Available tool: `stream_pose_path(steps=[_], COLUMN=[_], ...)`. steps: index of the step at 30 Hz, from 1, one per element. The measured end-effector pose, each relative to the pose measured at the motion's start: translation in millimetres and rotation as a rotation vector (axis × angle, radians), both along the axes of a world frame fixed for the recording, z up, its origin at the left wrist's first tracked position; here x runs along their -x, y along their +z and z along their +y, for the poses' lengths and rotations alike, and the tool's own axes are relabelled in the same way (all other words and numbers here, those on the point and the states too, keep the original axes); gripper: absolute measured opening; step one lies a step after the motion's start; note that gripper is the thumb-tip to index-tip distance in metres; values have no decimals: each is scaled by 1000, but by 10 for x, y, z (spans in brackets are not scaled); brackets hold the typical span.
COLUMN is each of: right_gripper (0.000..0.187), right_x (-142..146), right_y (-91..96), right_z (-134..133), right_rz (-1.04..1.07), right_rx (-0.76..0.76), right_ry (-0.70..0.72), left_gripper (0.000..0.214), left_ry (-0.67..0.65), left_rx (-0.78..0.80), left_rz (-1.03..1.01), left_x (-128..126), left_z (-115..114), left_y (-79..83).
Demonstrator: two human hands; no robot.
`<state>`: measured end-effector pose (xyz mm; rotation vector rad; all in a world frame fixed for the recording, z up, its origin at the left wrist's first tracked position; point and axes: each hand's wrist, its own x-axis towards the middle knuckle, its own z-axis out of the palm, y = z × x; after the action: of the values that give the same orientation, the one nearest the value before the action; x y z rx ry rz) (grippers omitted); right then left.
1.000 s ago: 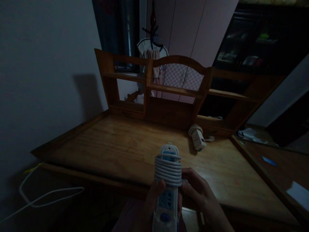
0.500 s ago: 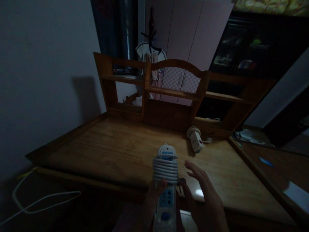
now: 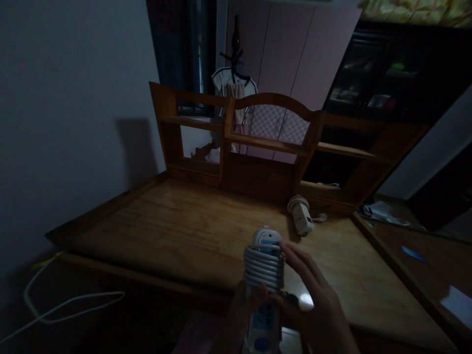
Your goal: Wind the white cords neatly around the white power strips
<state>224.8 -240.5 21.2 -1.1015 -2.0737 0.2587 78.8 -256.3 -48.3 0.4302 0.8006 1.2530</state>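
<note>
A white power strip [image 3: 265,317] with blue socket panels is held upright over the table's front edge. Its white cord [image 3: 264,268] is wound in several turns around the upper part. My left hand [image 3: 241,309] grips the strip from the left, thumb across its face just below the coils. On the other side, my right hand [image 3: 317,297] has its fingertips against the strip's top right edge and its thumb near the bottom of the coils. A small dark piece, probably the plug, shows beside the right thumb, partly hidden.
A second white power strip [image 3: 303,220] with a coiled cord lies on the wooden table [image 3: 184,221], before a wooden shelf rack [image 3: 265,142]. A loose white cable [image 3: 73,300] hangs at lower left. Papers [image 3: 457,302] lie on the surface at right.
My right hand has moved in from beside the strip and now touches its right side and the coils. The strip sits slightly lower and further right in view.
</note>
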Motion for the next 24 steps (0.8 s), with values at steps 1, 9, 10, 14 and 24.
stream_pose_path(steps=[1,9,10,14,24], right_gripper=[70,59,58,58,63], right_x=[-8,-25,-26,-15,47], right_y=[6,20,24,95,182], right_z=[0,-1,2,5,90], right_rz=[1,6,6,-39,-68], right_rx=[-8,-60,-62,-59,-57], right_ry=[3,12,14,-16,80], left_gripper=[53,42,41,48,44], left_ry=[-13,-143,-156,-141,-96], left_rx=[-3,-22,-21,-51,-61], left_rz=[-5,-56,-60,-60,37], left_x=[-1,58,59,29,66], left_z=[11,148,150,127,33], left_y=[-23,-261,-261,-187,42])
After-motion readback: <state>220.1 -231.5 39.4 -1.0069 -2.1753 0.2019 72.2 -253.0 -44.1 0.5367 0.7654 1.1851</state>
